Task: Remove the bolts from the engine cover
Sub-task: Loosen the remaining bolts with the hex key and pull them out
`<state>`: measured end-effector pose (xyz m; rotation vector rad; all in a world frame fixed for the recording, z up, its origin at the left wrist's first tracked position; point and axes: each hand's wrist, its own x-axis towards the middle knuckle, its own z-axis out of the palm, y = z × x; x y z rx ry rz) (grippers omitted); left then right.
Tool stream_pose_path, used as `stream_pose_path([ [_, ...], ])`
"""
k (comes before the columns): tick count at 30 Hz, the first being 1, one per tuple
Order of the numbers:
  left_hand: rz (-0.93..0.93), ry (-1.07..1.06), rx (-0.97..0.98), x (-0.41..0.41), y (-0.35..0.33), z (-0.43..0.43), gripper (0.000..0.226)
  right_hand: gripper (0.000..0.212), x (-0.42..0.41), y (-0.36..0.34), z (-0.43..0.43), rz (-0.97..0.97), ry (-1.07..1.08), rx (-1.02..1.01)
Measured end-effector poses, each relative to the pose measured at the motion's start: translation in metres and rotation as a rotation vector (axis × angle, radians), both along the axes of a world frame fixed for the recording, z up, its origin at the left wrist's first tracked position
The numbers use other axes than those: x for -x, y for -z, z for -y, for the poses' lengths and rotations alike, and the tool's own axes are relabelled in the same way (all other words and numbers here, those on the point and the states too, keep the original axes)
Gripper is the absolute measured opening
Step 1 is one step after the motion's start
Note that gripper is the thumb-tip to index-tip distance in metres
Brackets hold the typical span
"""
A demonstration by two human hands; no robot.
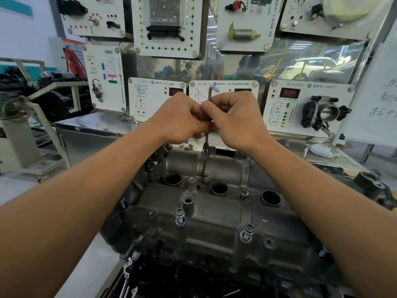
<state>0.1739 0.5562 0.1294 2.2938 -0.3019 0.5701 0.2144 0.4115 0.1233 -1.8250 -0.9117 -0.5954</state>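
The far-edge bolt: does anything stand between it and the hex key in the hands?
Nothing visible does. The hex key, held by the left hand and right hand, runs straight down onto the bolt.

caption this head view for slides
Left hand and right hand grip a thin metal hex key upright on a far bolt of the grey metal engine cover.

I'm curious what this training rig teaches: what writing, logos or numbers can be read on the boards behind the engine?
"帕萨特1.8空气流量计", blurred: left lower panel.
"帕萨特1.8冷却液温度传感器", blurred: middle lower panel.
"帕萨特1.8节气门", blurred: throttle-body panel.
VW roundel: beside each title.
Whiteboard handwriting: cut off, unreadable.
Upper panels: print too small.
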Motion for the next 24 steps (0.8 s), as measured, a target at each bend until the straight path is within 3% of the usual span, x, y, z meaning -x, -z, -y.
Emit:
stream_pose_path([
  [6, -0.089, 0.087, -0.074, -0.0016, -0.0024, -0.0062, 0.013, 0.033, 0.0008, -0.0034, 0.0033, -0.001, -0.064, 0.130],
  [14, -0.024, 0.016, -0.014, -0.0048, -0.0002, -0.0036, 0.017, 0.012, -0.0011, -0.0002, 0.0005, 0.022, -0.005, -0.071],
  [24, -0.093, 0.124, 0.003, -0.0001, -0.0035, -0.0074, 0.012, 0.033, -0.0031, -0.0036, 0.0027, 0.007, -0.080, 0.134],
])
